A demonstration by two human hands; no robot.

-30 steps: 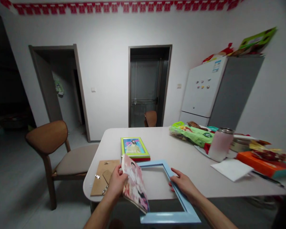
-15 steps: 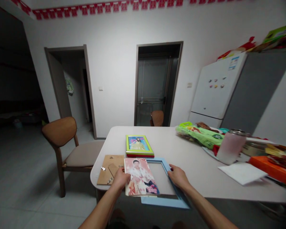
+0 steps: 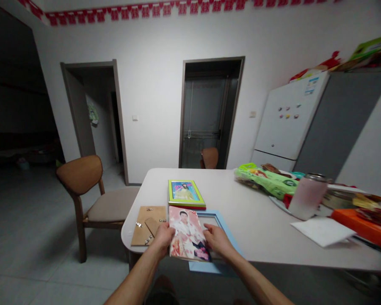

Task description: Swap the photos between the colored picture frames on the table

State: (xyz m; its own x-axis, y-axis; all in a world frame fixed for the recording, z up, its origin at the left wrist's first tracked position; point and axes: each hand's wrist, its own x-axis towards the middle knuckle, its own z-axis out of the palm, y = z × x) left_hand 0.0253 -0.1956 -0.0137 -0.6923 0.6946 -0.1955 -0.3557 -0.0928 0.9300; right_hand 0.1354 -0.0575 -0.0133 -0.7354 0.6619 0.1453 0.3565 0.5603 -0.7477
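A printed photo [image 3: 189, 237] in pink and white tones is held up in front of me, over the table's near edge. My left hand [image 3: 163, 240] grips its left side, thumb on top. At its right side my right hand [image 3: 218, 239] is closed on the edge. Behind and under the photo lies an empty blue picture frame [image 3: 224, 220], part of it past the table edge and partly hidden by my right hand and forearm. Left of the photo rests a brown backing board [image 3: 140, 231] with metal clips and a stand flap. A green-bordered framed picture [image 3: 186, 192] lies just beyond, on something red.
The white table [image 3: 222, 186] carries a green package [image 3: 266, 180], a pink bottle [image 3: 308, 195], a white sheet [image 3: 323, 231] and an orange box [image 3: 362, 224] on the right. A wooden chair [image 3: 79, 173] stands at the left. A refrigerator [image 3: 288, 118] is at the back right.
My right hand has let go of the blue frame and moved left onto the photo's right edge. The photo has shifted slightly right and up, and the blue frame now lies lower.
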